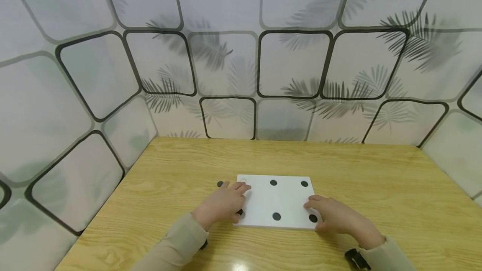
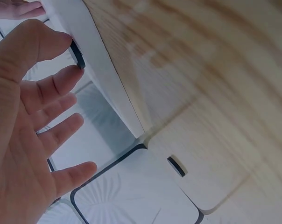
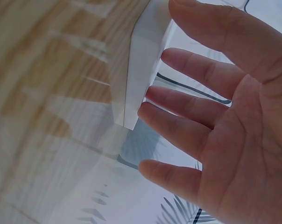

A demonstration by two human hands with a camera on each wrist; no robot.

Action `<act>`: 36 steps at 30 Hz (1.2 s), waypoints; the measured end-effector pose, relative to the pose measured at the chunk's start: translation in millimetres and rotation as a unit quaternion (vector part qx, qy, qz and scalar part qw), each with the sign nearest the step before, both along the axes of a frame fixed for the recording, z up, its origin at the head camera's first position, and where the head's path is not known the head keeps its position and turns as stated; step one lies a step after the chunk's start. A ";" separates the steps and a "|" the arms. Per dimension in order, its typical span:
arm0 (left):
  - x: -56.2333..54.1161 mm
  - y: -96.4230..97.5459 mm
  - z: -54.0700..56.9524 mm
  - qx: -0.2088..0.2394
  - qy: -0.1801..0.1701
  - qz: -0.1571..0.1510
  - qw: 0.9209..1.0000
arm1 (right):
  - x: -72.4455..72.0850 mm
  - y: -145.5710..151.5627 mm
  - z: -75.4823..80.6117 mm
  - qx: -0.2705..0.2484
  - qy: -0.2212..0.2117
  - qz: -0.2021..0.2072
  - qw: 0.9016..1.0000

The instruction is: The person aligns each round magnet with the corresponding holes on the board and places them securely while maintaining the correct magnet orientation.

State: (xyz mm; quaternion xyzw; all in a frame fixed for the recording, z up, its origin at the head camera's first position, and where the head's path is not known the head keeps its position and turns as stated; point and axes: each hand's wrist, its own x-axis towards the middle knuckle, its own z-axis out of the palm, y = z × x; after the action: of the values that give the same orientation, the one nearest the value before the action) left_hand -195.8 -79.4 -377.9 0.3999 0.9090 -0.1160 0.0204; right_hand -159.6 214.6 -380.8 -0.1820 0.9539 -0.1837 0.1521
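A white rectangular board (image 1: 260, 204) lies on the table, with several black discs (image 1: 276, 216) on it in two rows. A faint round mark (image 1: 243, 181) shows at its far left corner. My left hand (image 1: 223, 205) is over the board's left edge, pinching a black disc (image 2: 77, 54) between thumb and index finger at the near left corner; its other fingers are spread. Beyond that hand, another black disc (image 1: 220, 183) lies on the wood, left of the board. My right hand (image 1: 335, 216) rests at the board's right edge, fingers extended along the side (image 3: 148, 70).
The wooden table (image 1: 180, 162) runs back to a wall covering (image 1: 226, 66) with dark rounded squares and leaf prints. Similar panels flank it left and right. A black strap (image 1: 357, 259) sits at my right wrist, by the beige sleeve (image 1: 388, 256).
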 end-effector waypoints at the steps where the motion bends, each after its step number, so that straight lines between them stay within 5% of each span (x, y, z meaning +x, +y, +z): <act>1: 0.1 0.7 -0.2 -0.003 0.000 0.000 1.000 | 0.3 0.0 0.1 0.000 0.000 -0.001 1.000; 36: 5.5 9.9 1.2 0.011 -0.040 0.041 0.998 | -0.1 0.8 -1.9 -0.003 0.011 0.010 1.000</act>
State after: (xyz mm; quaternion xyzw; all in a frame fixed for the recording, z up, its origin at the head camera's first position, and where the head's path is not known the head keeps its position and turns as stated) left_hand -190.3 -69.4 -376.7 0.3664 0.9245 -0.0892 0.0566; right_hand -159.6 215.4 -382.7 -0.1943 0.9532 -0.1827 0.1425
